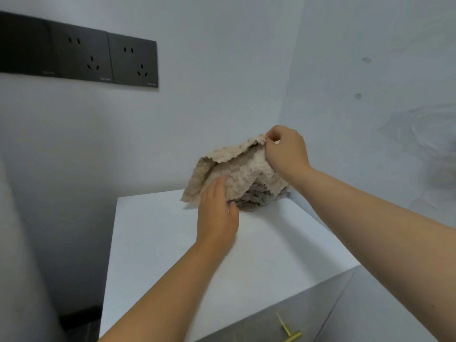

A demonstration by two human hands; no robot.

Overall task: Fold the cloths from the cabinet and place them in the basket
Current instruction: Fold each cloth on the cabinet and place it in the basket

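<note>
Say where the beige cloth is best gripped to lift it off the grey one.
Probably at its raised upper edge, from above and the right, where the right hand pinches the beige cloth. That edge stands free of the heap; lower down it drapes over the grey cloth, under the left hand.

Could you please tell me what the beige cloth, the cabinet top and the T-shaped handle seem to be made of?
The beige cloth looks like soft microfibre or terry: fuzzy, nubby surface, limp folds. The cabinet top seems smooth matte white laminate or painted board, judging by its even face. The T-shaped handle appears brass-toned metal: yellow with a slight sheen.
</note>
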